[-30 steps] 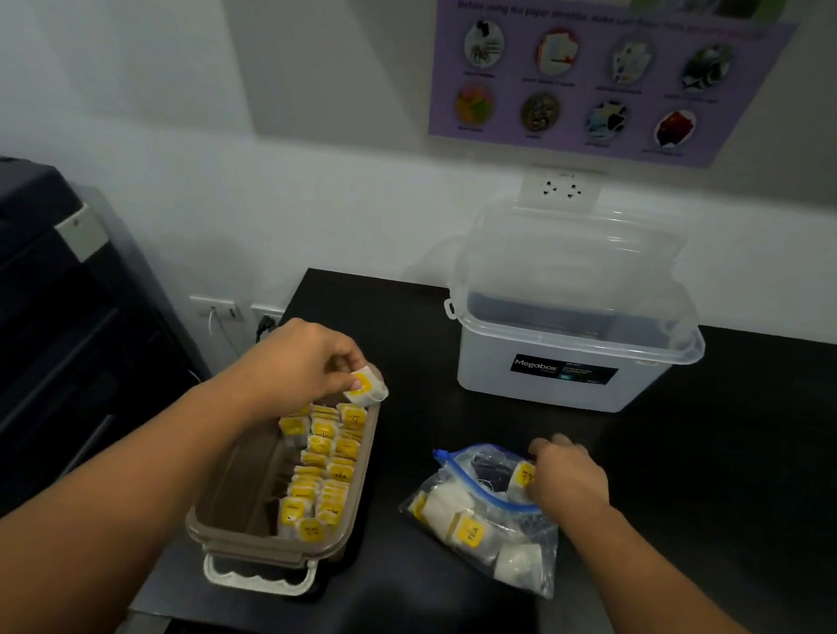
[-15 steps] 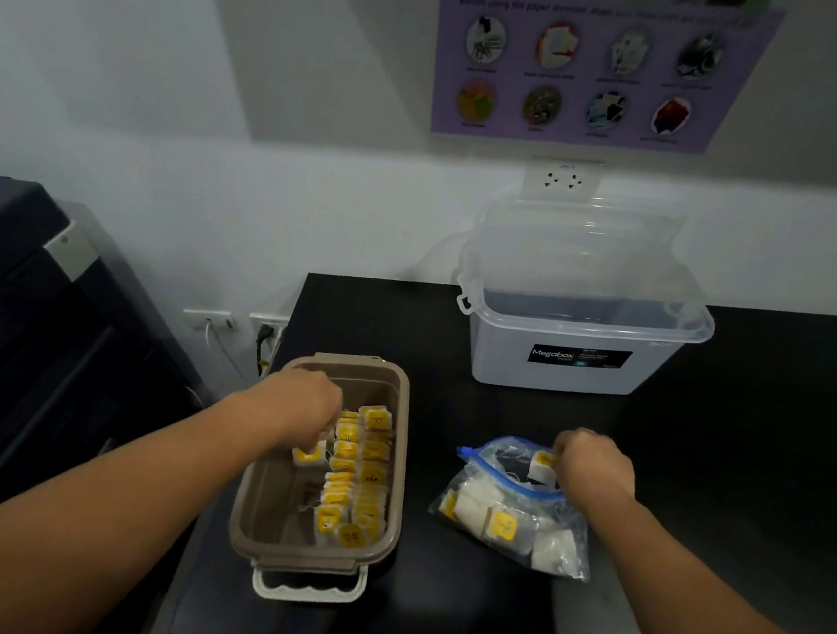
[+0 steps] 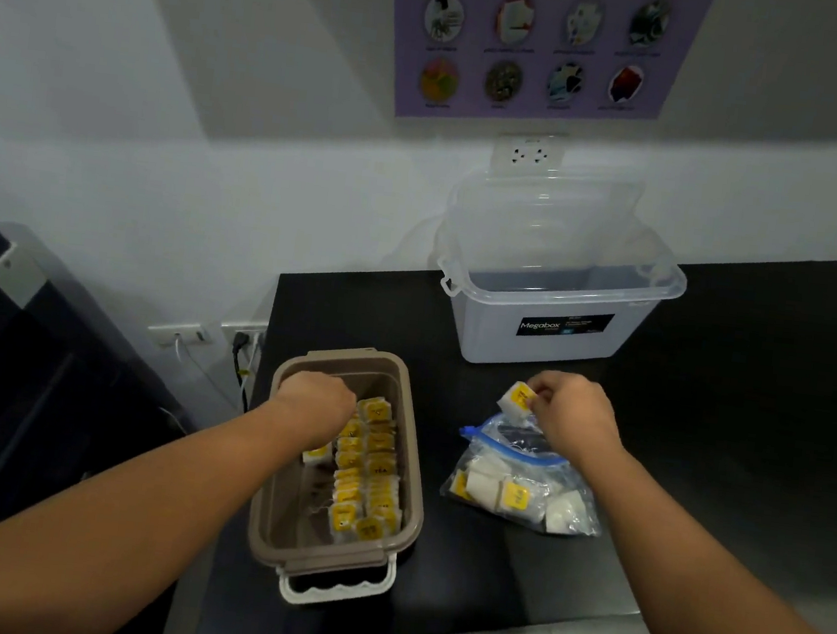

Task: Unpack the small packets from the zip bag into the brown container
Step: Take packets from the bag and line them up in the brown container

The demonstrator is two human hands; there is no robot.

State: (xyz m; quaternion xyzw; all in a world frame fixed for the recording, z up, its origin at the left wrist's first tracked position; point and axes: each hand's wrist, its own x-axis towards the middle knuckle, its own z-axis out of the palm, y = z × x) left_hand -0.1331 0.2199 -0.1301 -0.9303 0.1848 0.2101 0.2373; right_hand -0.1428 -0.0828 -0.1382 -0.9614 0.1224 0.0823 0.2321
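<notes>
The brown container (image 3: 412,450) stands on the black table with two rows of yellow-and-white small packets (image 3: 369,471) along its right side. My left hand (image 3: 316,407) is down inside the container, its curled fingers holding a packet (image 3: 315,454) at the left of the rows. To the right lies the clear zip bag (image 3: 517,487) with a blue seal, open at the top, several packets still in it. My right hand (image 3: 573,418) hovers just above the bag's mouth and pinches one packet (image 3: 517,402) lifted clear of it.
A clear storage box (image 3: 556,310) with its lid tipped up stands behind the bag against the wall. A dark machine (image 3: 12,377) fills the left. Wall sockets and a cable (image 3: 242,350) sit beside the table's left edge. The table's front edge is close below the container.
My left hand went down into the container with its packet and set it beside the rows. My right hand drew a packet up out of the zip bag.
</notes>
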